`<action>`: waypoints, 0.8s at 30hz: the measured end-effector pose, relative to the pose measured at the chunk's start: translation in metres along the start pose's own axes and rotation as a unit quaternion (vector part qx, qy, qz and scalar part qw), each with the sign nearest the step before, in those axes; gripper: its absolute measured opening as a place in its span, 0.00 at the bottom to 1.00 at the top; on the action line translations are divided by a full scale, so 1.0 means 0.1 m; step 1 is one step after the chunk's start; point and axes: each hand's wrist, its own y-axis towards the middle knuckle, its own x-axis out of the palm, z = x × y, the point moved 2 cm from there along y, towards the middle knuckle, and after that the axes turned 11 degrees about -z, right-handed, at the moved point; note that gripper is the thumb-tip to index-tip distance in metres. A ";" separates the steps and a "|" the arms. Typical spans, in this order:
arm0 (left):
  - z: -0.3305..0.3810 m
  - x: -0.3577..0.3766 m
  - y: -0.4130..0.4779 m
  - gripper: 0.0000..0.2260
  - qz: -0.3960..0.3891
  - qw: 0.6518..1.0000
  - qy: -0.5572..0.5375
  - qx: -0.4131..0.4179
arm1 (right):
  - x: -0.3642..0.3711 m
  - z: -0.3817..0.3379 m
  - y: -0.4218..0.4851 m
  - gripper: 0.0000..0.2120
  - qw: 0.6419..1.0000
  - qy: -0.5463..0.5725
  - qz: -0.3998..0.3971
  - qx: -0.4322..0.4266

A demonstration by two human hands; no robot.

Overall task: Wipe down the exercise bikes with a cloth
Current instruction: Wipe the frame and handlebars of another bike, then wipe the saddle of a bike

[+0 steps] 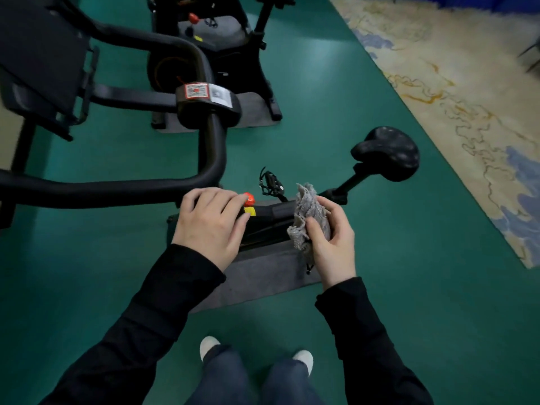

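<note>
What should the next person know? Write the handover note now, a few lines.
Left hand: open, lying on the near bike at its frame, beside the red knob.
Right hand: grips the bunched grey cloth over the frame, between the knob and the saddle.
Done: cannot tell which parts are already wiped.
Left: probably frame, handlebar and saddle, then the second bike behind.

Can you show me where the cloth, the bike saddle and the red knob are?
cloth (pixel 310 206): head view, crumpled middle.
saddle (pixel 385 152): head view, middle of its top.
red knob (pixel 249 199): head view, its rounded top.
</note>
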 end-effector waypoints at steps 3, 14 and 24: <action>0.33 0.15 0.05 0.16 -0.051 0.999 0.006 0.014 | -0.38 0.09 -0.10 0.15 0.999 -0.029 0.023 0.010; 2.15 0.75 0.41 0.14 -0.159 0.983 -0.026 0.086 | -2.26 0.49 -0.57 0.14 0.988 -0.089 0.113 0.051; 3.25 1.31 0.76 0.22 -0.217 0.968 0.009 0.125 | -3.55 0.86 -0.84 0.12 0.974 -0.107 0.178 0.087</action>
